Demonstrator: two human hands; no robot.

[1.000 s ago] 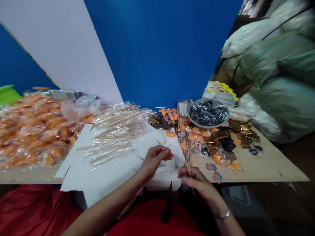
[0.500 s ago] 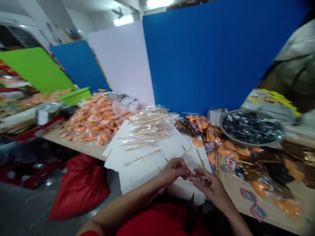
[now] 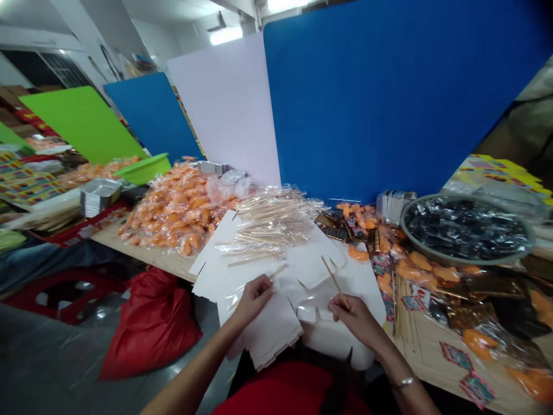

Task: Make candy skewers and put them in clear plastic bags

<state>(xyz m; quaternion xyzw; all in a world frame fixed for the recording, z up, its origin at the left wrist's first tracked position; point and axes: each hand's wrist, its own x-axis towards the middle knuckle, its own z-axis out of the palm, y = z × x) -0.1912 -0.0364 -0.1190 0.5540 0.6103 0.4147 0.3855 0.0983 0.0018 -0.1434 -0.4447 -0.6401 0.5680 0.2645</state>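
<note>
My right hand [image 3: 354,316] grips a thin wooden stick [image 3: 332,276], which points up and to the left over white card sheets [image 3: 280,328]. My left hand [image 3: 254,297] is over the left part of these sheets, fingers curled together beside a stick in clear wrap [image 3: 276,272]. Whether it holds that stick or some film cannot be made out. Just beyond lies a heap of wrapped wooden sticks [image 3: 272,222]. Folded white card flaps with dark slits are between my hands.
Left of the sheets is a pile of wrapped orange pieces [image 3: 173,207]; below it sits a red sack [image 3: 151,323]. To the right are a grey tub [image 3: 466,253] of wrapped black pieces, loose bare sticks [image 3: 404,311] and small printed packets [image 3: 455,355]. A blue panel [image 3: 389,98] stands behind.
My hands were together at clear film; they have parted. The left has moved left to the wrapped stick, while the right keeps its wooden stick. The view has shifted slightly.
</note>
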